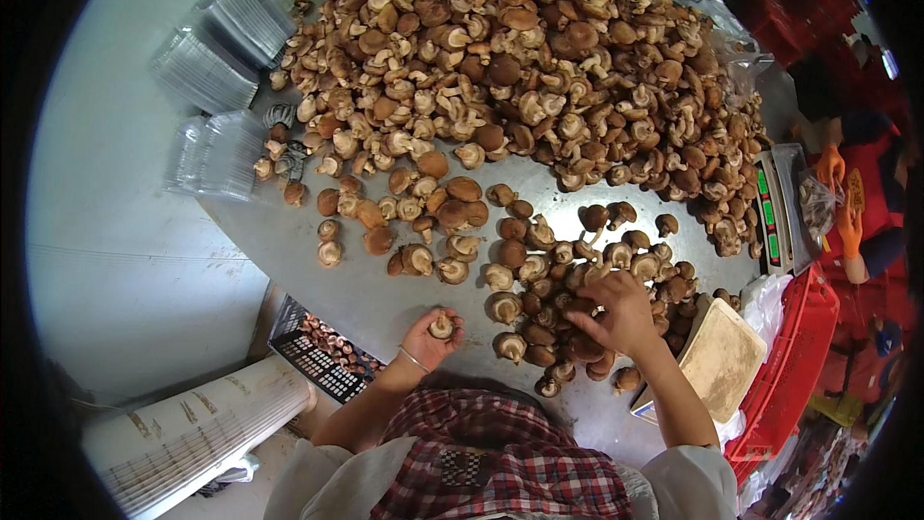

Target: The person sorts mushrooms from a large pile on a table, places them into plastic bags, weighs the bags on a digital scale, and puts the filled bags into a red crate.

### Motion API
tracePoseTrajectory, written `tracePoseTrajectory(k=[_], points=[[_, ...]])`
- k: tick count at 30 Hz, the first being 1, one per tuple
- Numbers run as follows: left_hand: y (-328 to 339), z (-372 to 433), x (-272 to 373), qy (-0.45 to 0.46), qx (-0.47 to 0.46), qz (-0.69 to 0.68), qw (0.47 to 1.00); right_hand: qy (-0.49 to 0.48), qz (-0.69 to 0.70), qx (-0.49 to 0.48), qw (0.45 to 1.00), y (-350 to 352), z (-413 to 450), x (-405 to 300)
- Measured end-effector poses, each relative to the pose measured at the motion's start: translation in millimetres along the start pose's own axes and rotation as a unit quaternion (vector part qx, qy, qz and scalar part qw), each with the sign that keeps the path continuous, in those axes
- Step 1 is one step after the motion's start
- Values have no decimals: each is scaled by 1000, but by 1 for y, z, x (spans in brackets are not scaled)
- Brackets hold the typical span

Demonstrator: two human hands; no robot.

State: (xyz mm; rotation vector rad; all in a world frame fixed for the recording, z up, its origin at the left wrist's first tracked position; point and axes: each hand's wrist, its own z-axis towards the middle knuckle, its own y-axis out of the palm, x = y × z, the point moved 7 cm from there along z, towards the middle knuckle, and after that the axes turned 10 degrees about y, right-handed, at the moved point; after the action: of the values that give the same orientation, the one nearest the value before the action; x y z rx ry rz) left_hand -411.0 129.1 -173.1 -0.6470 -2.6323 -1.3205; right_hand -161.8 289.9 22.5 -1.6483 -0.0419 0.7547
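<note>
My left hand (432,339), palm up with a bangle at its wrist, holds a small shiitake mushroom (441,326) stem up, near the table's front edge. On the right, my right hand (617,310) reaches down onto a loose group of shiitake mushrooms (538,334), its fingers spread and touching caps; whether it grips one I cannot tell. Another scattered group of mushrooms (452,214) lies left of centre. Behind both groups rises a large heap of shiitake mushrooms (505,65) on the metal table (289,238).
Stacked clear plastic trays (216,152) stand at the left. A black crate (325,368) with mushroom pieces is below the table's left edge. A weighing scale (722,361), a red crate (787,368) and another scale (769,213) are right. A co-worker's gloved hands (841,195) hold a bag.
</note>
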Motion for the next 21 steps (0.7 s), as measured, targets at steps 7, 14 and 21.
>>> tracePoseTrajectory(k=[7,14,21], points=[[21,0,-1,-10,-14,-19,1000,-87,170,84,978,58,123,-65],[19,-9,5,-4,-9,-13,1000,-31,-28,8,999,123,151,-100],[7,-12,10,-15,9,-35,999,-123,37,-34,991,109,67,-73]])
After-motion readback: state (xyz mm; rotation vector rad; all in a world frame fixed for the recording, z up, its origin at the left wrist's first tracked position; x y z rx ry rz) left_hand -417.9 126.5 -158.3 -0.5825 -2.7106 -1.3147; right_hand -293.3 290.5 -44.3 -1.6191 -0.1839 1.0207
